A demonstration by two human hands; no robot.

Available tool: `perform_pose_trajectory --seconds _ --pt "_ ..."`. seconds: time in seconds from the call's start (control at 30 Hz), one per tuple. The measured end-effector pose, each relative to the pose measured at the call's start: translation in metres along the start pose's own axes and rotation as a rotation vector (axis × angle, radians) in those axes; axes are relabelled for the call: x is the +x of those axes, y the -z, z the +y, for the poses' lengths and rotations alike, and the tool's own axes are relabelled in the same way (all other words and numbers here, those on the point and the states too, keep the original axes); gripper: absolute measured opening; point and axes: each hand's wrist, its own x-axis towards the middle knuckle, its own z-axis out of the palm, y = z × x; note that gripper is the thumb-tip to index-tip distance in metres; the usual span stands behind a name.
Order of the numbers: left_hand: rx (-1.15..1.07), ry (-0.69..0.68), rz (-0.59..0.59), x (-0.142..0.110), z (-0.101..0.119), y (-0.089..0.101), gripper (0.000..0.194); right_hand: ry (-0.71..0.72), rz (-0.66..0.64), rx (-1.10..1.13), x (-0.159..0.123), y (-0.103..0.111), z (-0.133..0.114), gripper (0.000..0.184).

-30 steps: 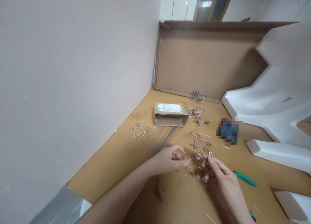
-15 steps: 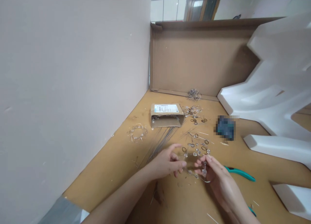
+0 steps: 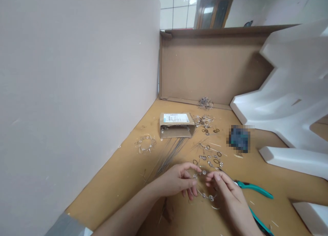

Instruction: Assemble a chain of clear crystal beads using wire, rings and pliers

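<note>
A wire ring strung with clear beads [image 3: 211, 197] is between my two hands, above the table. My left hand [image 3: 183, 181] curls at its left side, with thumb and lower fingers on the wire and the index finger stretched toward a bead at the top. Thumb and fingertips of my right hand [image 3: 227, 188] are pinched at the ring's upper right; the exact spot is hidden by the fingers. Just beyond the hands lie loose clear beads [image 3: 210, 163] and small dark rings [image 3: 216, 161]. Teal-handled pliers [image 3: 256, 189] lie partly behind my right hand.
An open cardboard box [image 3: 176, 130] stands ahead, with thin metal wires [image 3: 170, 155] in front. Another beaded ring [image 3: 145, 143] lies left. Wire piles [image 3: 205, 102] are at the back. White foam [image 3: 284, 154] borders the right, a pale wall [image 3: 77, 75] the left. A pixelated dark item [image 3: 239, 138] lies right.
My left index finger has bent down toward the top of the beaded ring. The right hand has turned slightly and the ring has shifted in the fingers. The view has tipped a little.
</note>
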Motion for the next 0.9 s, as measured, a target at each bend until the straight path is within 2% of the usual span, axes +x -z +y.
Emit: perform_pose_trajectory --seconds 0.13,0.3,0.43,0.7,0.8,0.9 --pt "-0.027 0.016 -0.009 0.0 0.002 0.001 0.035 0.164 0.059 -0.301 0.001 0.004 0.003 0.024" --pt "-0.036 0.018 0.033 0.003 0.0 0.004 0.034 0.231 0.158 -0.315 0.005 0.008 0.007 0.023" --pt "-0.021 0.016 0.073 0.005 -0.003 0.005 0.034 0.32 0.132 -0.398 0.006 0.011 0.006 0.02" --pt "-0.097 0.052 0.037 0.006 -0.005 0.005 0.043 0.59 0.014 -0.599 0.004 0.012 0.009 0.028" --pt "-0.188 0.052 0.074 0.005 -0.002 0.006 0.044 0.619 0.029 -0.615 0.004 0.012 0.01 0.028" --pt "-0.247 0.048 0.076 0.004 0.001 0.005 0.046 0.577 0.029 -0.605 0.004 0.013 0.011 0.027"
